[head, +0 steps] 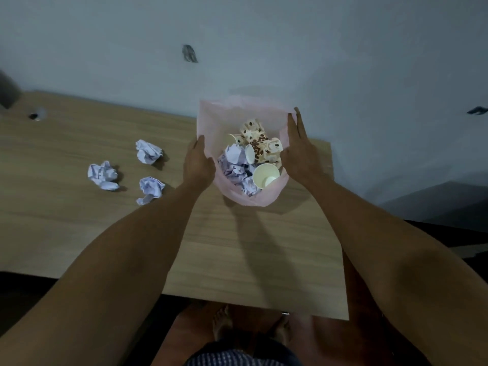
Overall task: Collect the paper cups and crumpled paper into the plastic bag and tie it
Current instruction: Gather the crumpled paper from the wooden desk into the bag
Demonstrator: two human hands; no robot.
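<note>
Both my forearms reach over the table (79, 228), left hand (198, 165) and right hand (299, 154) open-palmed against the pink plastic bag (248, 199) holding paper cups (265, 175) and crumpled paper (235, 165), three paper balls (149, 151) lying apart outside.

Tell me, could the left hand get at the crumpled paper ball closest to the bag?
Probably yes. The left hand rests on the pink bag's side, and the nearest paper ball lies just to its left on bare table, with nothing between them. It would have to release the bag first.
</note>
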